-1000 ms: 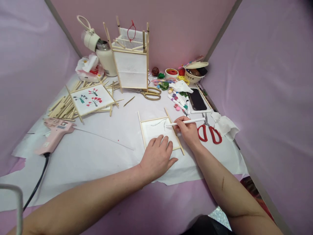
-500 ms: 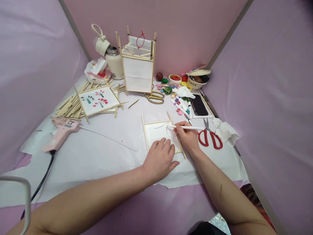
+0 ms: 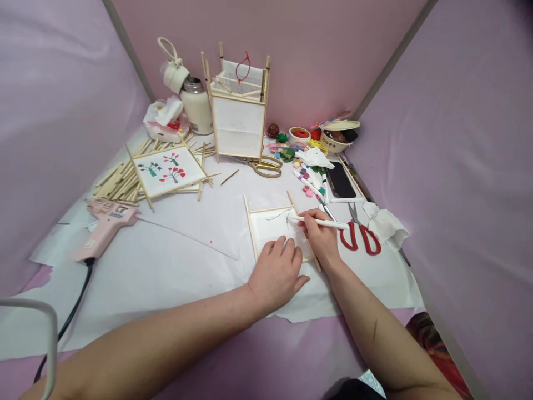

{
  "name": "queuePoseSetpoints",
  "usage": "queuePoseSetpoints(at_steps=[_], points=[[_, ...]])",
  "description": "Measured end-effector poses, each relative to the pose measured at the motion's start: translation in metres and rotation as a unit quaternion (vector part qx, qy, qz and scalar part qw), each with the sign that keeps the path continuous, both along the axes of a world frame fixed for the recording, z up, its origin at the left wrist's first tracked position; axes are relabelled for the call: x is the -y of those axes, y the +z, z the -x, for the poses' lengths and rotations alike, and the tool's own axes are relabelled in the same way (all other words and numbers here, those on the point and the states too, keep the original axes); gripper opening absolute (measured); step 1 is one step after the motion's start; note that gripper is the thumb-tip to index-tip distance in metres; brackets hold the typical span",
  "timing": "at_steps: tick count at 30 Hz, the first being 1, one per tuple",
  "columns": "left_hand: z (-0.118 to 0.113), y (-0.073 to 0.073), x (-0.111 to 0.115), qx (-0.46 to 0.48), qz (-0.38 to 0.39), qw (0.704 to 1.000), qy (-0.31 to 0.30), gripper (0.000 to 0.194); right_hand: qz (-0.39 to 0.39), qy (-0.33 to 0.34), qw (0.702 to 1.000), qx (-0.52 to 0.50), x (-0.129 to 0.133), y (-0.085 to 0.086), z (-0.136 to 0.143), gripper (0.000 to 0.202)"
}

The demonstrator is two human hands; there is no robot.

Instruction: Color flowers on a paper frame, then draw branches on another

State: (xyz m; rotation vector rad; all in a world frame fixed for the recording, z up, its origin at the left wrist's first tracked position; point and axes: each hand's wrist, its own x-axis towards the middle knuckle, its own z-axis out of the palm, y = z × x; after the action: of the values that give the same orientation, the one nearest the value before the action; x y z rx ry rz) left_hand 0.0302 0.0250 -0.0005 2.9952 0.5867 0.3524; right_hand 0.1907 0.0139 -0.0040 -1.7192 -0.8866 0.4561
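- The left hand (image 3: pixel 278 272) lies flat, fingers spread and grasping nothing, pressing down the near edge of a small wooden-framed paper panel (image 3: pixel 272 226) on the white table covering (image 3: pixel 166 261).
- The right hand (image 3: pixel 318 236) pinches a white pen (image 3: pixel 322 223) between thumb and fingers; the pen lies nearly level, its tip touching the panel's far right part, beside a thin dark line drawn there.
- The panel sits near the middle of the covering, just in front of the person, its side sticks jutting past the corners.
- Just right of the right hand lie red-handled scissors (image 3: pixel 360 238), and beyond them a crumpled white tissue (image 3: pixel 385 225).
- On the left, well apart from the hands, a pink glue gun (image 3: pixel 106 221) rests on its side, its dark cord running toward the near edge.
- Farther back on the left, a finished panel painted with red and green flowers (image 3: pixel 166 171) lies on a heap of wooden sticks (image 3: pixel 116 180).
- Behind the working panel are gold scissors (image 3: pixel 266 165), coloured markers (image 3: pixel 308 180) and a dark phone (image 3: pixel 340 179).
- At the back stands an upright lantern frame (image 3: pixel 239 114) with paper sides, a cream flask (image 3: pixel 195 105) to its left and a bowl (image 3: pixel 335 139) to its right, against the pink wall.
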Motion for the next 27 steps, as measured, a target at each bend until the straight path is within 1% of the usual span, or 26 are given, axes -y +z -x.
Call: queuePoseSetpoints(at_steps=[4, 10, 12, 21, 27], points=[[-0.0001, 0.0000, 0.0001, 0.001, 0.004, 1.000, 0.000, 0.051, -0.004, -0.002, 1.000, 0.000, 0.0014, 0.0013, -0.0001, 0.012], [-0.0002, 0.0019, -0.0003, -0.006, 0.012, 1.000, -0.004, 0.051, 0.003, 0.045, 0.999, 0.012, 0.0021, 0.0021, 0.0014, 0.016], [-0.0002, 0.0021, -0.0003, -0.007, 0.013, 1.000, -0.005, 0.051, 0.002, 0.050, 0.999, 0.011, 0.0016, 0.0019, 0.0015, 0.017], [-0.0003, 0.0013, 0.0000, -0.007, 0.014, 1.000, -0.004, 0.051, 0.004, 0.028, 1.000, -0.005, -0.0005, 0.0000, 0.0031, 0.019], [-0.0006, 0.0009, -0.0005, -0.009, 0.012, 1.000, -0.001, 0.054, -0.026, 0.011, 1.000, 0.012, -0.0052, 0.0064, -0.0038, 0.016]])
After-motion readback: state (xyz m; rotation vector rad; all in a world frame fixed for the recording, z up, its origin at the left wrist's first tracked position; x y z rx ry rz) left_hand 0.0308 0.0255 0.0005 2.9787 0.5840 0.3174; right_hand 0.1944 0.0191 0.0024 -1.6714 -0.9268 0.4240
